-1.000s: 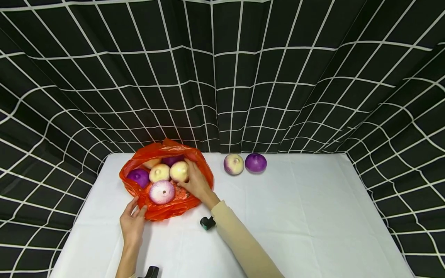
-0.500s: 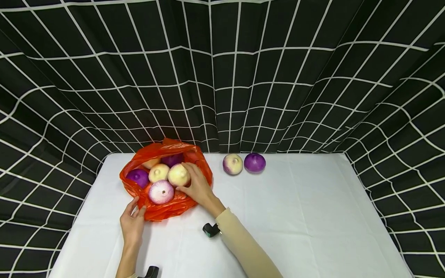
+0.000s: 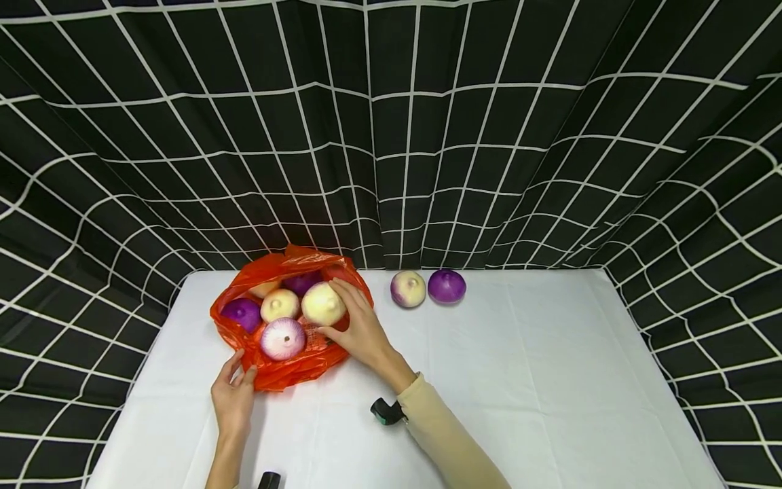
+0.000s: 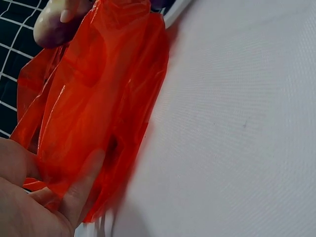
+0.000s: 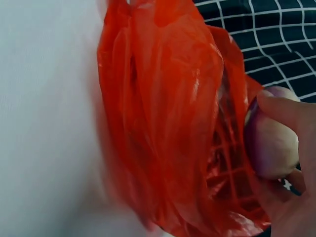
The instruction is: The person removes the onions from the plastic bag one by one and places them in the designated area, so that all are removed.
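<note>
My right hand (image 3: 368, 336) grips a pale onion (image 3: 323, 303) with a purple side between thumb and fingers. It is raised over the right part of a red plastic bag (image 3: 287, 373). The right wrist view shows this onion (image 5: 271, 138) above the bag's opening. My left hand (image 3: 232, 401) holds the bag's near-left edge; in the left wrist view one finger lies along the thin red plastic (image 4: 113, 74). Inside the bag are a purple-and-white onion (image 3: 284, 339), a pale onion (image 3: 280, 305), a purple onion (image 3: 243, 314) and others partly hidden.
Right of the bag, a pale-and-purple onion (image 3: 408, 289) and a purple onion (image 3: 447, 286) sit side by side near the back edge of the white-covered table (image 3: 489, 380). A black curtain with white grid lines (image 3: 403, 136) stands behind and at both sides.
The right hand has lifted the pale onion up from among the others, and its forearm has shifted rightward. My left hand stays at the bag's edge.
</note>
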Tool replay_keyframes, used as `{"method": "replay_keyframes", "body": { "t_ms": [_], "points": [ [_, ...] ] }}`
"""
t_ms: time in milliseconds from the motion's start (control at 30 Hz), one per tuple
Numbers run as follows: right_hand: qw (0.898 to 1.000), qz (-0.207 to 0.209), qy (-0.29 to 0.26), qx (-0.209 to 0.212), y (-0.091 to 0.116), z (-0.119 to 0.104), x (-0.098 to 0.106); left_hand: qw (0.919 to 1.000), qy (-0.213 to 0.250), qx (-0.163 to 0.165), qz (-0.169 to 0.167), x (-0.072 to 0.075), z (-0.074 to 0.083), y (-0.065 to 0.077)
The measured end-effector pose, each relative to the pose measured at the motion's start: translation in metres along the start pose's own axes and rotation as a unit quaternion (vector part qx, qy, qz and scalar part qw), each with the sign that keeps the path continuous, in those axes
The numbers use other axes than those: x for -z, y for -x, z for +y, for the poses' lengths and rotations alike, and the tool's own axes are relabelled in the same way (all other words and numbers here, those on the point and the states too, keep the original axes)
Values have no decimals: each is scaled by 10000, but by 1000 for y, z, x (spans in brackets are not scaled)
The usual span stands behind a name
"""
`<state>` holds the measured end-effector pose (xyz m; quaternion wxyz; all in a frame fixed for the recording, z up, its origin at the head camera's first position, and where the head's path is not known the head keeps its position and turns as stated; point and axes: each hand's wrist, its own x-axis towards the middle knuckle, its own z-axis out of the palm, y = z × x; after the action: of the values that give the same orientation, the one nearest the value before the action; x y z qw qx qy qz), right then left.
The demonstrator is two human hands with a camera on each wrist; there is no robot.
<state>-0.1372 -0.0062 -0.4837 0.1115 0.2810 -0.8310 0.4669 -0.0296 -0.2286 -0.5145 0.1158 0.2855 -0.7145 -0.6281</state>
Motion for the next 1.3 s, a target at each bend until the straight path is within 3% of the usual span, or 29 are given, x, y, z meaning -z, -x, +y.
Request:
{"method": "replay_keyframes", "body": {
  "t_ms": [167, 300, 600, 967, 1300],
  "points": [
    [9997, -106, 191, -49, 2, -3, 15, 10000, -11, -44, 11, -1, -2, 0],
    [9992, 54, 366, -142, 4, 3, 29, 10000, -80, -51, 28, 1, -3, 1],
    [9955, 657, 267, -628, 11, 27, 63, 10000, -78, -35, 29, 1, -4, 1],
    [9897, 813, 492, -1073, 22, 55, 90, 10000, -4, -19, 7, -3, -5, 1],
    [9816, 1162, 729, -1329, 29, 86, 136, 10000, 23, 5, 8, -3, -3, 2]
  ]
}}
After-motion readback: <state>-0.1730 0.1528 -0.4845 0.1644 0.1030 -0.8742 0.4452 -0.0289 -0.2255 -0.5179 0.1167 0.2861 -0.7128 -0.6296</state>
